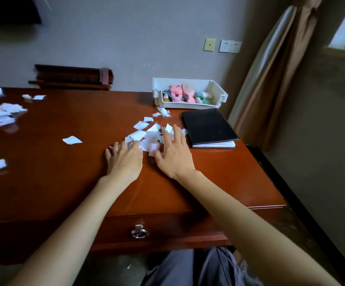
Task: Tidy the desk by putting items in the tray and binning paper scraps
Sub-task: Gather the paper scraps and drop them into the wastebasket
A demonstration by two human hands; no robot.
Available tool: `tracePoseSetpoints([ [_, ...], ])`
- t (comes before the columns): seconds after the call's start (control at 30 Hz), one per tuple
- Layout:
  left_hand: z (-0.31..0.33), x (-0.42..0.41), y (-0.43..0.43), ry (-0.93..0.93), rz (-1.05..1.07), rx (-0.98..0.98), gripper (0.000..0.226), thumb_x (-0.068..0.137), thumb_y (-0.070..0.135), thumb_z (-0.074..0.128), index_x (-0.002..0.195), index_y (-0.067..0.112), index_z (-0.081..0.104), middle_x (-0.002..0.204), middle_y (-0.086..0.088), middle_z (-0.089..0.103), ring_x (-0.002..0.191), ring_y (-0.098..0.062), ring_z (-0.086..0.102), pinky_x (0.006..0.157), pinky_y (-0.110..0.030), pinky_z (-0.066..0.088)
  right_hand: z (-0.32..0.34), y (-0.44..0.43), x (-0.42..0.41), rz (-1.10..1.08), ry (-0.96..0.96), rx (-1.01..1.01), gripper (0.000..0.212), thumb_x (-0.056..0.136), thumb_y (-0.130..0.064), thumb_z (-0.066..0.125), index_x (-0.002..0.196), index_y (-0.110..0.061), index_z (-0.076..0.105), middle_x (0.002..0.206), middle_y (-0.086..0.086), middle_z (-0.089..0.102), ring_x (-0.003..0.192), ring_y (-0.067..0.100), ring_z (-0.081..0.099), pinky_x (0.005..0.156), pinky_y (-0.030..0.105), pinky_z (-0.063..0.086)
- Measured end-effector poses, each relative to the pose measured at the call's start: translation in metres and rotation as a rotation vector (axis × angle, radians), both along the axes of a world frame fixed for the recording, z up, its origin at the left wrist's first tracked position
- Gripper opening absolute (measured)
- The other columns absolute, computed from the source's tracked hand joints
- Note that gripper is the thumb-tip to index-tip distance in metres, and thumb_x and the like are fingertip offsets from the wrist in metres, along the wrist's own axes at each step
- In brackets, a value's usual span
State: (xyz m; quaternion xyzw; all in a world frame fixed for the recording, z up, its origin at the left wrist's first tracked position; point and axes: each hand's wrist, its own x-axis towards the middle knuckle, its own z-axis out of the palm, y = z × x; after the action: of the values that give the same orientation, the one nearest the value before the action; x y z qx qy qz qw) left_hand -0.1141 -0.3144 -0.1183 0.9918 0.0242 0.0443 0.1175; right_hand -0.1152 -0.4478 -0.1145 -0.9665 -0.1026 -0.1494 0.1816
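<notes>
While both hands lie palm down on the tabletop (64, 182), the person appears to be raking paper scraps together, which is the binning step of the tidy-up. The left hand (124, 159) and right hand (174, 156) flank a loose pile of white scraps (140, 134) toward the right side of the tabletop. The fingers (178, 137) of both hands are spread, their tips touching paper and pinching nothing.

Next, by my reading, the hands need to close in, scoop up the pile and carry it to a bin, which is not in view.

A black notebook (208, 126) lies just right of the pile, close to the right hand, and seems not yet put away. Behind it a white tray (177, 105) holds pink soft toys (176, 92) and small bottles. More scraps (2, 113) lie well apart at the far left, with a single scrap (72, 139) between, so several sweeps look necessary.
</notes>
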Motion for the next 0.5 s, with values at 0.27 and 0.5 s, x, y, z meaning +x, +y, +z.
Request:
tracePoseSetpoints([
  [0.27,0.002,0.026,0.009,0.157,-0.146,-0.054,0.052,0.102,0.034,0.017,0.15,0.03,-0.001,0.16,0.002,-0.008,0.147,-0.028,-0.01,0.118,-0.049,0.001,-0.003,0.005,0.046,-0.052,0.353,-0.01,0.054,0.099,-0.043,0.024,0.148,-0.022,0.018,0.157,0.018,0.004,0.146,0.034,-0.002,0.118,0.045,0.001],
  [0.5,-0.001,0.015,0.021,-0.006,-0.032,0.062,0.045,0.099,0.035,0.031,0.141,0.02,0.034,0.145,-0.011,0.035,0.134,-0.031,0.033,0.11,-0.044,0.029,0.001,-0.002,0.026,0.068,0.188,0.033,0.032,0.093,-0.021,0.041,0.121,-0.008,0.051,0.127,0.013,0.05,0.118,0.031,0.046,0.099,0.034,0.035],
])
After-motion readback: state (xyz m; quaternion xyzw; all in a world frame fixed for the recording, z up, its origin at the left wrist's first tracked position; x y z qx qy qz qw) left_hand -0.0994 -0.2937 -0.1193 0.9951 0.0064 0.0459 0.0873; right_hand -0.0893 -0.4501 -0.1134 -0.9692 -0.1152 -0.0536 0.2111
